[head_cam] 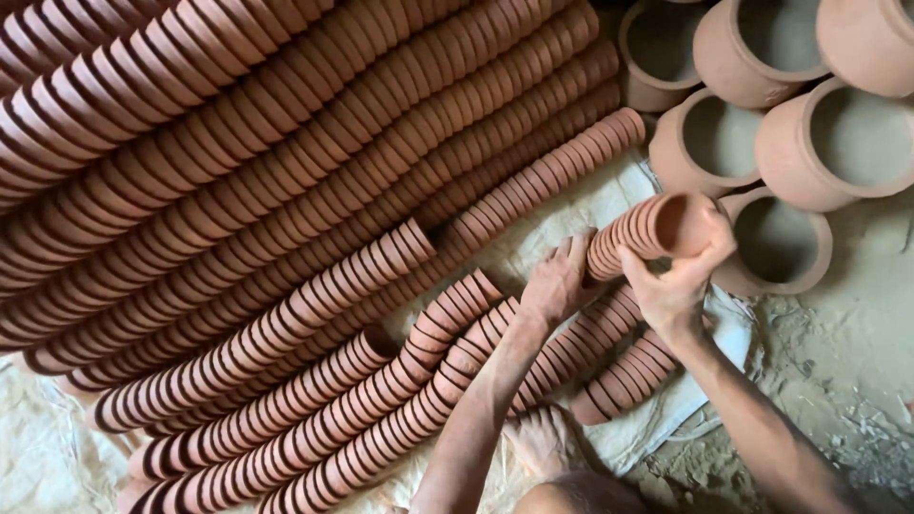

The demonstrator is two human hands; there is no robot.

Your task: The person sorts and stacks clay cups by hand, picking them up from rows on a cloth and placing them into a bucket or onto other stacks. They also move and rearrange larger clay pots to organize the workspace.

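Sandy floor, empty clay pots point(821, 145), hands point(619, 276) gripping nested cup stack point(647, 230)

Long rows of nested terracotta cups point(286, 143) lie slanted across the view, packed side by side. Shorter rows point(314, 419) lie below them on a pale woven sheet point(581, 205) spread over the dusty earthen floor point(857, 333). At upper right, wide-mouthed clay pots point(809, 143) rest on their sides, touching one another, openings facing up.

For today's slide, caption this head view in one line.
Both hands lift a short stack of clay cups above long rows of cups.
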